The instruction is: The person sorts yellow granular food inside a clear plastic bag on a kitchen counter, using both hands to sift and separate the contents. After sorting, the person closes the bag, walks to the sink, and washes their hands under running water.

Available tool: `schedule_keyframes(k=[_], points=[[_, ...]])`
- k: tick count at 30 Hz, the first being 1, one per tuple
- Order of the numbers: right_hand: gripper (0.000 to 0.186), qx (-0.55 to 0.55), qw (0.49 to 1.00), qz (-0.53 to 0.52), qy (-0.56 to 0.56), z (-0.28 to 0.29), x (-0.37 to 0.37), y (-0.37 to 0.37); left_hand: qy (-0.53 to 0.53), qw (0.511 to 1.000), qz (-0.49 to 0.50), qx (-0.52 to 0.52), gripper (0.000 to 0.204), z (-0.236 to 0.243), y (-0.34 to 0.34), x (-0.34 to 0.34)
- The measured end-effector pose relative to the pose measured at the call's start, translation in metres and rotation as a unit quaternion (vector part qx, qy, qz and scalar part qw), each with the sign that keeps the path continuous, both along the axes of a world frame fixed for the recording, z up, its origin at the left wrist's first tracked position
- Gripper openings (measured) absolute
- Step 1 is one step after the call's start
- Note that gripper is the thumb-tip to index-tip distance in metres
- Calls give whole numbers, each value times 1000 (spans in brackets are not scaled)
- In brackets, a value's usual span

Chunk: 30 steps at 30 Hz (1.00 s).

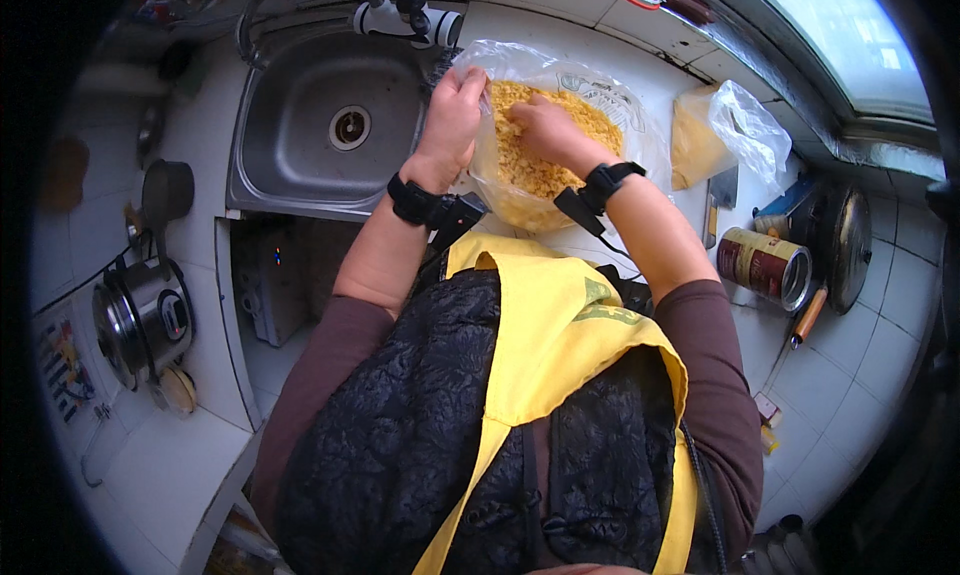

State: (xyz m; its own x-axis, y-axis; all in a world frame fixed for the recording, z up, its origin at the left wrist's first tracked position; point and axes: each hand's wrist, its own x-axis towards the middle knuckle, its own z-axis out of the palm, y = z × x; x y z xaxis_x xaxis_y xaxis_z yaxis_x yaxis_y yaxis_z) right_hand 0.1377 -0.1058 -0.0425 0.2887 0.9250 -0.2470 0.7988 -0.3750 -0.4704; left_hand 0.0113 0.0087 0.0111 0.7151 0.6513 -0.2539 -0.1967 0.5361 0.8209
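A clear plastic bag stands wide at the mouth on the white counter, right of the sink. Coarse yellow crumbs fill much of it. My left hand pinches the bag's left rim between thumb and fingers. Inside the bag, my right hand is closed among the crumbs, its fingers curled down and partly hidden in them. Each wrist wears a black band with a small device on it.
The steel sink with its tap lies at left. To the right are another plastic bag with tan contents, a cleaver, a tin can and a dark round lid. A steel cooker stands far left.
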Motion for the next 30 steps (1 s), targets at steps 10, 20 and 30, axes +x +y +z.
schedule_keyframes(k=[10,20,30], points=[[64,-80,973,-190,107,22,40,-35,-1,1000,-21,13,12,-5,0,-2],[40,-42,973,-110,198,32,56,-46,1,1000,-10,23,12,-7,0,-3],[43,-79,984,-136,82,25,59,-45,3,1000,-9,0,12,-5,-1,-2]])
